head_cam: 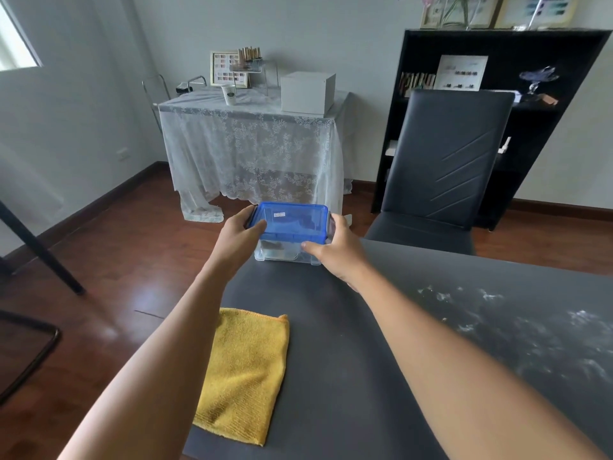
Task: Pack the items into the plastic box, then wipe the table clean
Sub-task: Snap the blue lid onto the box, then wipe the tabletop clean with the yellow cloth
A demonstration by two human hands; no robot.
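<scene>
While the cloth is lying flat near the table's left edge, the left hand and right hand are gripping the box at the far corner, fingers wrapped around its lidded ends; white smears are streaking the right side.

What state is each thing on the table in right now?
Box: lid on, at the table's far corner, held at both ends.
Lid: blue, closed on the box.
Left hand: gripping the box's left end.
Right hand: gripping its right end.
Cloth: folded flat, untouched.
Table: white smears on the right, unwiped.
</scene>
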